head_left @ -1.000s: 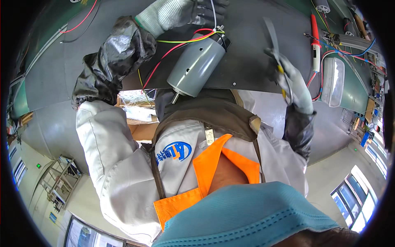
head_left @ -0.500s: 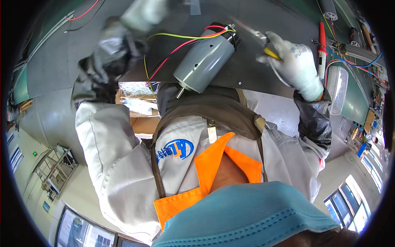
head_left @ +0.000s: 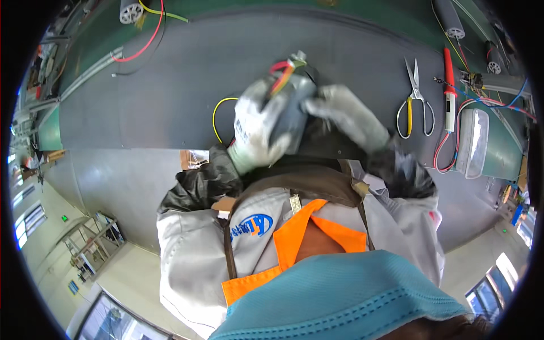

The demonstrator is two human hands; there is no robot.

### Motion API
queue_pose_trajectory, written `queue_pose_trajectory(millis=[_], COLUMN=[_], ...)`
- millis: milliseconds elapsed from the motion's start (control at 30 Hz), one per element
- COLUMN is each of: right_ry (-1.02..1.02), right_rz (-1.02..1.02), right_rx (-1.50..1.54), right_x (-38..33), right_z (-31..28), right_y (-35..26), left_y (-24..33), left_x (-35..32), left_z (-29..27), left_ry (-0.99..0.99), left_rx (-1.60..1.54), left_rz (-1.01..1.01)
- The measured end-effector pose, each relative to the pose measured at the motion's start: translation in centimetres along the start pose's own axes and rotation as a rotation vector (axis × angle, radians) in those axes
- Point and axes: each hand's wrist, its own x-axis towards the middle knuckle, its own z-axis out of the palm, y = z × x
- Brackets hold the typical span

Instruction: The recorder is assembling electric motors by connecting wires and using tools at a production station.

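A grey cylindrical electric motor (head_left: 293, 116) is near the front edge of the work surface, tilted, with its wired end away from me. My left hand (head_left: 258, 124), in a white glove, wraps round its left side. Red and yellow-green wires (head_left: 281, 78) bunch at the far end, and a yellow wire loop (head_left: 217, 116) shows left of the hand. My right hand (head_left: 348, 113), also gloved, has its fingertips against the motor's right side; motion blurs its fingers. To the right lie scissors (head_left: 416, 96) with one yellow-wrapped handle, blades slightly apart and pointing away.
A red and white soldering-iron-like tool (head_left: 449, 85) lies right of the scissors. Beside it sits a clear plastic box (head_left: 475, 141). Blue and red wires (head_left: 493, 102) trail at the right edge. Other motors (head_left: 450, 22) and a loose red wire (head_left: 148, 45) lie farther back.
My right hand has put the scissors down on the right and moved left to the motor. My left hand has come down from the upper left and taken hold of the motor.
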Motion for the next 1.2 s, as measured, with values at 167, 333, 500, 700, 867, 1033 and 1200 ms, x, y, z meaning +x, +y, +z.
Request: queue_pose_trajectory(millis=[167,333,500,700,867,1033,1200], right_ry=[0.190,0.139,0.651,1.380,0.605,-0.078,0.253], right_rz=[-0.355,-0.441,-0.470,-0.500,-0.186,0.061,-0.460], right_rx=[0.282,-0.194,0.144,0.262,-0.073,-0.366,0.013], right_x=[11.1,5.4,-6.9,-16.6,-11.5,-4.4,-7.2], right_z=[-2.9,-3.0,-9.8,-19.6,-13.1,-4.0,-0.8], right_y=[-6.4,-8.5,2.3,5.6,-0.7,0.4,0.4], left_y=[-9.1,-20.1,-9.2,-4.5,1.5,2.5,-2.9], left_x=[12.3,14.1,7.7,-1.3,-3.0,-1.5,-1.1], left_z=[3.7,-1.7,-3.9,-6.5,-5.1,-3.0,2.4], left_ry=[0.308,0.008,0.236,-0.058,-0.548,-0.688,-0.200], left_rx=[0.229,-0.922,-0.939,-0.994,-1.176,-1.189,-1.640], left_rz=[-0.502,-0.924,-0.949,-0.918,-1.138,-0.945,-0.659])
